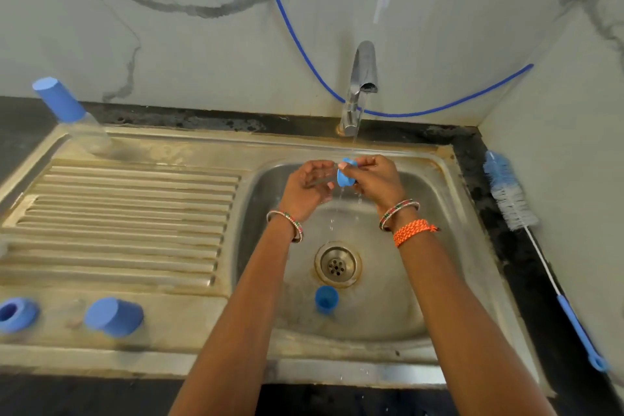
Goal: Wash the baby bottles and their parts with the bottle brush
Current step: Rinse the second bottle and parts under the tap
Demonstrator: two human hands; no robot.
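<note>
Hard to see: a clear piece between the two hands is blurred by glare and water; I cannot tell whether it is a bottle body or a teat.
Cut off: the blue ring [15, 314] at the left edge is only partly in view.
Left hand [312, 184]: fingers curled round the clear piece, palm turned up, over the basin.
Right hand [376, 179]: fingers bent, pinching a blue collar [346, 176] just under the running water.
Tap [359, 88]: chrome, curved spout, a thin stream falling onto the hands.
Sink [439, 246]: dull stainless steel, stained, rounded basin with a perforated drain [337, 265].
Blue cap in basin [326, 299]: small cup shape, upright near the drain.
Draining board [118, 219]: ribbed steel, left of the basin.
Capped bottle [72, 115]: clear body, blue cap, standing at the board's far corner.
Loose blue cap [114, 316]: lying on its side on the near rim.
Bottle brush [510, 194]: white and blue bristles, wire stem, blue handle, lying on the dark tabletop [506, 257] right of the sink.
Wall [135, 27]: pale marble-veined panels, a blue hose [297, 34] looping across.
</note>
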